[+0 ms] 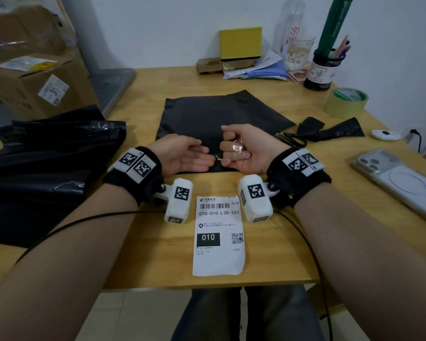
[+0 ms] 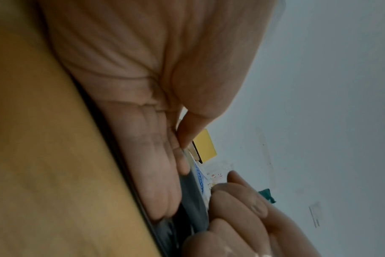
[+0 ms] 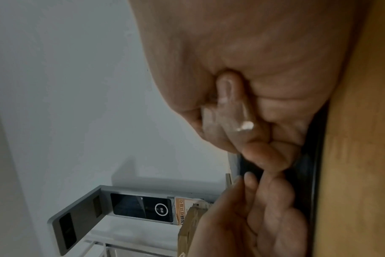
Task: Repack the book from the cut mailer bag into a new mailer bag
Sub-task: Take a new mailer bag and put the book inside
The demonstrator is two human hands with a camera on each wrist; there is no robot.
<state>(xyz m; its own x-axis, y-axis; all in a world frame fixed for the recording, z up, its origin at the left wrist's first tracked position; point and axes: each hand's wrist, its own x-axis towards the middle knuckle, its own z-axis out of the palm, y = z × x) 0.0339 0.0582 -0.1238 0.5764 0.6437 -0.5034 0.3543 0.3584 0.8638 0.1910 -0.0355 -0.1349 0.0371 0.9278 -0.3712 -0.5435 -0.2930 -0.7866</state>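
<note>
A flat black mailer bag (image 1: pixel 221 119) lies on the wooden table (image 1: pixel 268 254); no book shows. My left hand (image 1: pixel 190 156) rests on the bag's near edge, fingers straight and thumb lying along them, holding nothing I can see. Beside it my right hand (image 1: pixel 239 151) is curled round a clear shiny strip of film (image 1: pixel 236 146). The left wrist view shows the left hand (image 2: pixel 156 173) against the bag (image 2: pixel 191 200). In the right wrist view the right hand (image 3: pixel 253 121) grips the film (image 3: pixel 244 125). Cut black bag pieces (image 1: pixel 330 130) lie to the right.
A shipping label (image 1: pixel 218 236) lies near the front edge. Scissors (image 1: pixel 293 139), a phone (image 1: pixel 401 180) and a tape roll (image 1: pixel 346 102) are on the right. Crumpled black bags (image 1: pixel 47 163) fill the left; a yellow box (image 1: pixel 240 43) and pen holder (image 1: pixel 321 70) stand behind.
</note>
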